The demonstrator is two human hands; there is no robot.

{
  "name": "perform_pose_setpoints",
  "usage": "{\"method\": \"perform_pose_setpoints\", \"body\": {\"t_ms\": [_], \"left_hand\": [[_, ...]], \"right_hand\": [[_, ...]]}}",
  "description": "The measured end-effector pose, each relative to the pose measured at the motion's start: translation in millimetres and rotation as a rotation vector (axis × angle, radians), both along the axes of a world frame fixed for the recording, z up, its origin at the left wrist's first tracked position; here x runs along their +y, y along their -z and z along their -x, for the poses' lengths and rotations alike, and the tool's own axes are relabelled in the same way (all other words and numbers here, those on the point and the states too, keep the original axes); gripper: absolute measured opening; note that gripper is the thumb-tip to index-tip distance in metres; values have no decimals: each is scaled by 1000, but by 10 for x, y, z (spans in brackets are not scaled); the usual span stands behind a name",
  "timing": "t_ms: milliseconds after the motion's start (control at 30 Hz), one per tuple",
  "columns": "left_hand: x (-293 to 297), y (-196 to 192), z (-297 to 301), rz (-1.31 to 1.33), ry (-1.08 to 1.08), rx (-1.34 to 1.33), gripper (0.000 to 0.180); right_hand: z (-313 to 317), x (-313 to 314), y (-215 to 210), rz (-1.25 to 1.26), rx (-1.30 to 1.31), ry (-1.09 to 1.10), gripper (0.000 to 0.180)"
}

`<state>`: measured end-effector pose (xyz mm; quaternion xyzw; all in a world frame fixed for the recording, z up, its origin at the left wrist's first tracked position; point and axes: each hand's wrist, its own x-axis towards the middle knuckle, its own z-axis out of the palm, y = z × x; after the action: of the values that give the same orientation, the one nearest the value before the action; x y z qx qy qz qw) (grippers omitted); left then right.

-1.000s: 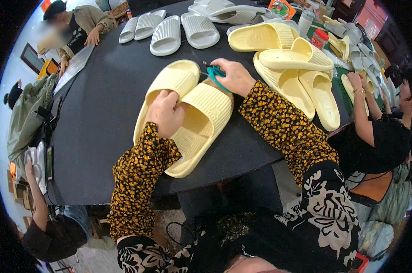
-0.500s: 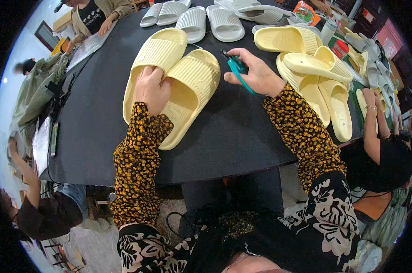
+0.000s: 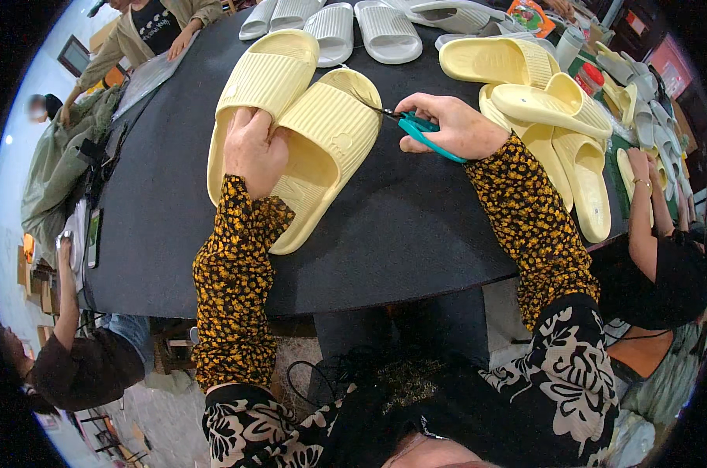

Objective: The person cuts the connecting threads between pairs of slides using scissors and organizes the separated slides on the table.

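Two pale yellow slide slippers rest side by side on the dark table, toes pointing away from me. My left hand (image 3: 253,147) is closed at the opening of the left slipper (image 3: 269,74), its fingertips under the strap and its thumb beside the right slipper (image 3: 334,129). A pair of teal-handled scissors (image 3: 431,140) is gripped in my right hand (image 3: 462,125). Their dark, thin blades reach left to the toe end of the right slipper's strap. Whether the blades touch the slipper I cannot tell.
Several more yellow slippers (image 3: 552,105) are heaped to the right. Grey slippers (image 3: 388,33) line the far side of the black table (image 3: 392,226). A red-lidded jar (image 3: 590,78) stands behind the heap. Other people work at the left, far left and right.
My right hand has turned and the scissors' blades now reach over the toe of the right slipper. The slippers have shifted slightly away from me with my left hand on them.
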<state>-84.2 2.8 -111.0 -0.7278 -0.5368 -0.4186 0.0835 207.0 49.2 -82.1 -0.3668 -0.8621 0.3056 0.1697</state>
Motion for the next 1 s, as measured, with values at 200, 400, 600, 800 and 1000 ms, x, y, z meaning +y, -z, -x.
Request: {"method": "perform_pose_setpoints", "body": {"t_ms": [200,400,600,800,1000], "left_hand": [[14,17,-20,-41,42,-33,20],[-5,-21,-37,-18,45,-17,19],[-15,-14,-67,-31,64,2,15],[-19,-1,-82,4,90,23,14],[-19,16,-129,-33,124,5,14]], "right_hand": [[2,20,55,-7,29,12,57],[5,11,34,-31,52,16,54],[-4,27,60,-29,98,-1,52],[-13,33,65,-50,79,16,47],[-1,3,20,-13,162,78,43]]}}
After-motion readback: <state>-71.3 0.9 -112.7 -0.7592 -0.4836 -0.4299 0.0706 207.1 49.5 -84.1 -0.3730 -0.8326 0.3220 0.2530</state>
